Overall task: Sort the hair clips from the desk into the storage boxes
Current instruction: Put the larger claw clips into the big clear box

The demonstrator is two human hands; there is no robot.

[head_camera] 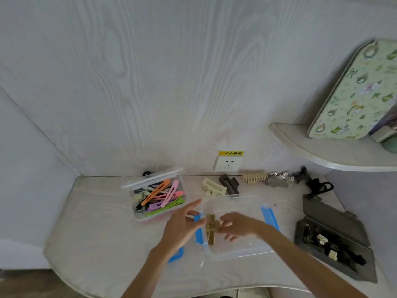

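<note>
- A gold clip (211, 230) is held between the two hands over the left end of the clear box (242, 253); the right hand (237, 225) has its fingertips curled against the clip's right side, seemingly pinching it.
- The left hand (182, 224) is spread, its fingers straight, and appears only to touch or steady the clip's left side (blur hides the exact contact).
- The clip seems to be mid-placement: it should be lowered flat onto the box floor before release, so that it does not catch on the blue latch (198, 230) just beside it.
- The colour box (160, 197), full of bright slim clips, stands to the left, near but apart; its contents suggest the gold clip belongs elsewhere.
- More clips are left along the back of the desk (96, 233): a cream one (213, 187), a dark one (229, 183), a comb-like one (254, 177).
- A dark case (335, 237) lies open on the right.
</note>
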